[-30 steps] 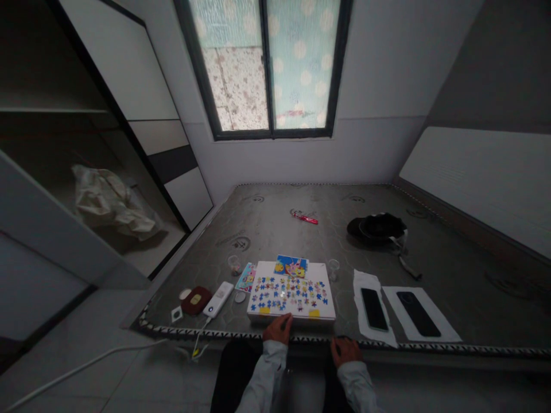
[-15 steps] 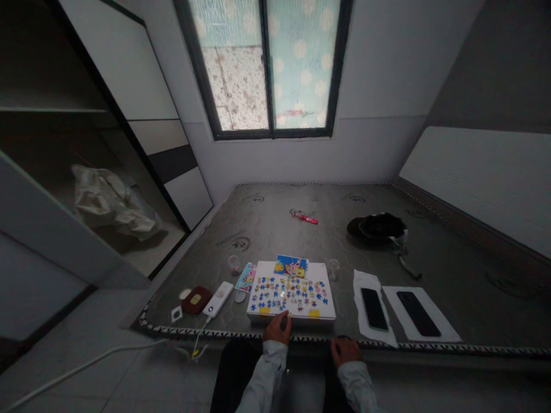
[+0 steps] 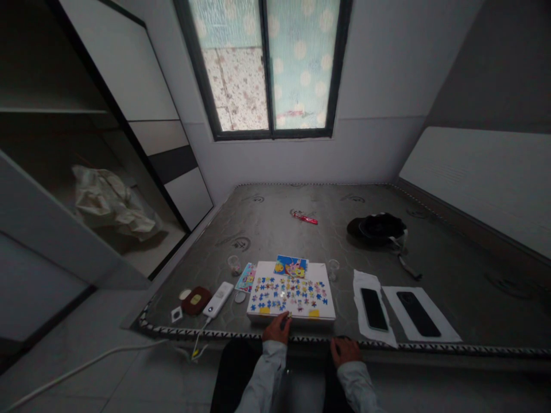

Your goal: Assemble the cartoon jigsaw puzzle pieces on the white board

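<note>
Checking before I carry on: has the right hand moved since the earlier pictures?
No. The right hand shows no visible shift: it stays at the same spot along the mattress's striped front edge, right of the white box.

- We see a dark-framed window (image 3: 267, 69) with two panes, both backed by patterned coverings.
- Daylight reaches us through it; the room around us is dim.
- The pale wall (image 3: 379, 63) facing us carries a faint horizontal line.
- On our left we have a wardrobe (image 3: 124, 63), partly open, with white and dark panels.
- Before us lies a grey mattress (image 3: 269, 238) with black-and-white edging.
- To our right runs a white panel (image 3: 482, 178).
- Below us is pale tiled floor (image 3: 133, 381).
</note>
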Demonstrator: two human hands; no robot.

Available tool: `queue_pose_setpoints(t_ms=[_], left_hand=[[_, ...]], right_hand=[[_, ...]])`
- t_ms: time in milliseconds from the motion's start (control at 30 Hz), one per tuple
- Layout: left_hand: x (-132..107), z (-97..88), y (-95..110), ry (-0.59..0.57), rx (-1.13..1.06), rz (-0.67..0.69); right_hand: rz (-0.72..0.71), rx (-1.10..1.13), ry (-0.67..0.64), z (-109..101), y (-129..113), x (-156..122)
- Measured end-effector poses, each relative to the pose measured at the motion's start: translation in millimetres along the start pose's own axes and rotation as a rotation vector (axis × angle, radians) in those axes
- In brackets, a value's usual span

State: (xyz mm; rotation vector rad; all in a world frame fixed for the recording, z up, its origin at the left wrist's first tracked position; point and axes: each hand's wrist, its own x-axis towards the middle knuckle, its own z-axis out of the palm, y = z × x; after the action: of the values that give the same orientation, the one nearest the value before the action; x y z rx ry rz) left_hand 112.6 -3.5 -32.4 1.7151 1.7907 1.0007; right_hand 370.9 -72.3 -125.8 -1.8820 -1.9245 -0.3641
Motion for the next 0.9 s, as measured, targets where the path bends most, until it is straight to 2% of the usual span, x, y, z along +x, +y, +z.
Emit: queue_pose_setpoints(t_ms=[300,533,900], left_hand=[[-1,-1.1,9,-0.029,0.145,-0.101],[4,-11.1,17,-0.200,0.214,-0.199],[3,-14.9,23,-0.215,0.213,-0.229]], right_hand=[[0.003,0.000,-0.014,2,0,0],[0.000,0.004,-0.011,6,1,-2],[-0.016,0.018,0.064,10,3,-3]])
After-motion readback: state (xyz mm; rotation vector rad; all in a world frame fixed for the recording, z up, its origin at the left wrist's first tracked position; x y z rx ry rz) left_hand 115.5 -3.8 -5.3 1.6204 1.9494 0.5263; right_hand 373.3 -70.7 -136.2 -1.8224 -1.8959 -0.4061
